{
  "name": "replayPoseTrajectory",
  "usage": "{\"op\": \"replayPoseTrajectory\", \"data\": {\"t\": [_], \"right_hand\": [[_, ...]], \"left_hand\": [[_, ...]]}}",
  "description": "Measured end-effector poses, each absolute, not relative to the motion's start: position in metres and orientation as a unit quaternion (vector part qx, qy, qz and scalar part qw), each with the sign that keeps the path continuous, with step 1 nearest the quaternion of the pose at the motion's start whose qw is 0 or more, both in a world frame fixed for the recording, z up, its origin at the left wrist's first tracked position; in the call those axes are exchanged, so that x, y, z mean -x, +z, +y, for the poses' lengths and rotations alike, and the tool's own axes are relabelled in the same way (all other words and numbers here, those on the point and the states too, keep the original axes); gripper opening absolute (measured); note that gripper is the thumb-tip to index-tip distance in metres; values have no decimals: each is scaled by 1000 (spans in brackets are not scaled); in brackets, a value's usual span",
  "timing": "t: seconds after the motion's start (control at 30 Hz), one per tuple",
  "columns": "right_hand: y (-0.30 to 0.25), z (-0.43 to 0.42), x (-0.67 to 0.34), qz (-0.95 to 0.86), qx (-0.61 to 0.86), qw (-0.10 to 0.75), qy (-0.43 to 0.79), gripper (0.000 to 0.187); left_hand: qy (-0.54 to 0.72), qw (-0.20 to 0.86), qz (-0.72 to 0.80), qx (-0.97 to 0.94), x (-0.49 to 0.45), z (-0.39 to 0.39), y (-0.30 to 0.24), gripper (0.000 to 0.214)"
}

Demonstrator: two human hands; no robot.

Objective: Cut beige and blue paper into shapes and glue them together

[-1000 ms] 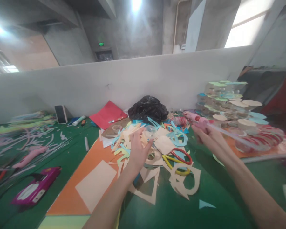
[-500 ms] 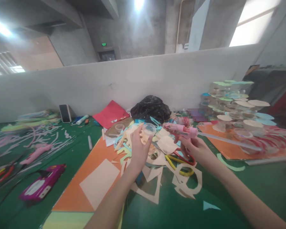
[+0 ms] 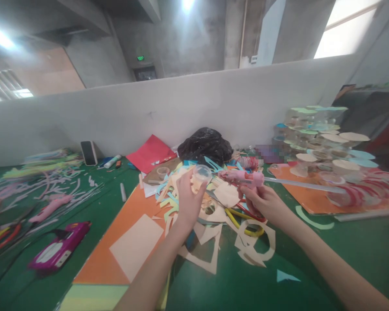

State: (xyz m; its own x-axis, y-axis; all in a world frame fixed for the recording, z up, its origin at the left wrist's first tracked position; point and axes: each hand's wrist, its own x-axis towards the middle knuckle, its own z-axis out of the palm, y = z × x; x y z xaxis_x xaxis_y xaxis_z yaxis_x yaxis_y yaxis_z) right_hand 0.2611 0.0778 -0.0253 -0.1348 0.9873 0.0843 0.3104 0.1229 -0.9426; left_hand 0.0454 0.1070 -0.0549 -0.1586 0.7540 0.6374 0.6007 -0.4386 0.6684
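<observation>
Head view: over the last second the pink glue gun (image 3: 246, 177), clasped in the right hand (image 3: 262, 201), has swung in from the right, its nozzle now just beside the small clear cup (image 3: 202, 173) that the fingers of the left hand (image 3: 189, 199) grasp above the paper offcuts (image 3: 227, 195), presumably for gluing; blur hides whether they touch. Scissors (image 3: 232, 219) lie on the green counter (image 3: 233, 289), backed by a white partition (image 3: 181, 106) and concrete walls (image 3: 194, 47)

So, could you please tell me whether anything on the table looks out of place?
Only the clutter: paper offcuts lie heaped loosely about the left hand, partly covering the scissors, and a blue scrap lies apart. Nothing looks clearly spilled or damaged.
</observation>
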Motion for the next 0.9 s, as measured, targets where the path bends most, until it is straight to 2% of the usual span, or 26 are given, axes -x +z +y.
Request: {"op": "replayPoseTrajectory", "data": {"t": [0.3, 0.9], "right_hand": [[-29, 79, -262, -640, 533, 398, 385, 50], [-31, 81, -265, -639, 553, 395, 360, 54]], "left_hand": [[556, 76, 518, -646, -45, 107, -54, 42], [555, 88, 525, -639, -47, 105, -55, 43]]}}
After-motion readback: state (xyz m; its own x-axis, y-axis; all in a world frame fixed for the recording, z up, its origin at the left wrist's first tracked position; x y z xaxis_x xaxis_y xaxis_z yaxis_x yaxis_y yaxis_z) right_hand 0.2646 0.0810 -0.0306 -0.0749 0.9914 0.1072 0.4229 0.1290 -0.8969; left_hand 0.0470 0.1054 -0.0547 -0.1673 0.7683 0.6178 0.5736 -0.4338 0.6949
